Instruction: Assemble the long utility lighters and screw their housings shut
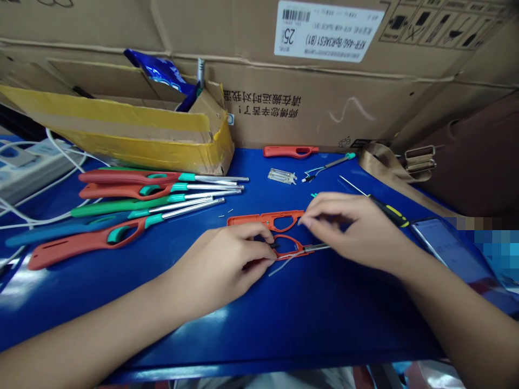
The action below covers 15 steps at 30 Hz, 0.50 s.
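Note:
Two orange lighter casing halves lie in front of me. The far casing half (249, 220) rests on the blue table. The near casing half (288, 254) has a metal tube (317, 247) and a thin clear hose (283, 266) at its right end. My left hand (239, 256) covers the near half's handle, fingers curled and pinched on it beside a small dark part. My right hand (344, 224) hovers over the right ends of both halves. Its thumb and forefinger are pinched together; what they hold, if anything, cannot be made out.
Several assembled lighters (121, 237) lie at left, beside a yellow-taped box (162, 135) and white cables. Behind my hands are a red casing (290, 152), a clear fuel tank (281, 176) and a wired igniter (328, 166). A screwdriver (389, 210) and phone (441, 251) lie right.

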{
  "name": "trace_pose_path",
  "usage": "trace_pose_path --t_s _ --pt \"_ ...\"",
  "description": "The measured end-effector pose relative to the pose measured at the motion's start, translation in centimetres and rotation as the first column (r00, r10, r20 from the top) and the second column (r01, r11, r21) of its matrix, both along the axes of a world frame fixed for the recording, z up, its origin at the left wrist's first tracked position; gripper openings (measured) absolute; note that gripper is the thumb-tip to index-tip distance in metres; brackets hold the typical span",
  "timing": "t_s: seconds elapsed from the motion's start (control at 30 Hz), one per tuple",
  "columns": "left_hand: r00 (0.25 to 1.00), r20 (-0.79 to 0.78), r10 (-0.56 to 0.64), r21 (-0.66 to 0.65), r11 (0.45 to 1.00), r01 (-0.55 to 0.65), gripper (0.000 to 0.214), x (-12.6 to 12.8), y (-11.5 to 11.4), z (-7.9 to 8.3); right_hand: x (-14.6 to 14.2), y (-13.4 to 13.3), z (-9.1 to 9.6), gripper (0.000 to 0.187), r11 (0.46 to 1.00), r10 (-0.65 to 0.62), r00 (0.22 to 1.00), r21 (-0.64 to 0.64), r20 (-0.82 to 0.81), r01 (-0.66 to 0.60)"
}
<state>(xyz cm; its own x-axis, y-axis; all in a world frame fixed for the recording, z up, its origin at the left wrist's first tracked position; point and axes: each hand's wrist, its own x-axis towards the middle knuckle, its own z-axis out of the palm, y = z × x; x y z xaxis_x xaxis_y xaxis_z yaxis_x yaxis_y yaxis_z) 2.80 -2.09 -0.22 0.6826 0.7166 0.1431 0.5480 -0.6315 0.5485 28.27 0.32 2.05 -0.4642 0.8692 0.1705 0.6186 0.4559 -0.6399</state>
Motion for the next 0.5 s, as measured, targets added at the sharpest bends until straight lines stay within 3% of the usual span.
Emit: trace_pose_path --t_s 0.07,0.17,0.33,0.5 --pt "1.0 0.024 0.001 0.007 1.0 -0.001 0.018 -0.1 0.0 0.1 0.7 0.7 -0.1 0.013 0.977 -0.16 0.986 0.151 0.038 0.152" --pt "0.997 0.079 0.012 0.026 1.0 -0.014 0.018 -0.2 0.1 0.4 1.7 1.8 -0.6 0.013 0.936 -0.253 0.958 0.286 0.134 0.207" --pt "0.997 0.023 0.071 0.105 0.992 -0.073 0.016 -0.4 0.5 1.0 1.8 2.4 -2.0 0.032 0.931 -0.148 0.953 0.361 0.263 0.045" --pt "0.997 -0.075 0.007 0.117 0.993 0.002 0.013 -0.3 0.5 1.2 1.2 2.3 -2.8 0.047 0.965 -0.062 0.885 0.255 0.462 -0.066"
